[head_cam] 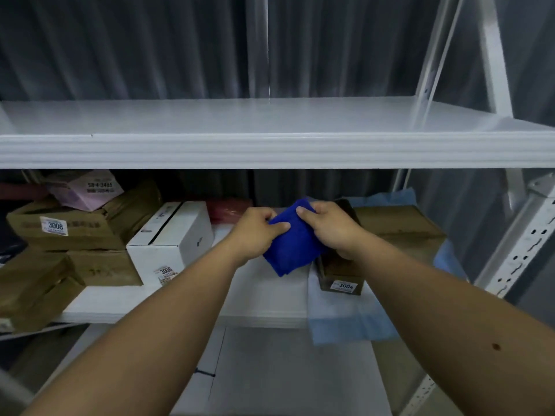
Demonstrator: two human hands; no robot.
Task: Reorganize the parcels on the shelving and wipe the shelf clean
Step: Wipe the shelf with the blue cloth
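both hands grip a blue cloth (292, 240) over the lower shelf (264, 298)
left hand (255, 231) and right hand (329, 225) pinch it; white box (177, 235) left, brown box (399, 226) right.

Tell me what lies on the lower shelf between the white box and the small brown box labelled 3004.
In the head view, bare white shelf; above it both hands hold a blue cloth between white box and 3004 box.

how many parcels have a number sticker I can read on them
4. Brown box at left, stickered 3008; white box beside it, also 3008; pink bag on top at left, 58-4-3405; dark box under the right hand, 3004. Others may hide theirs.
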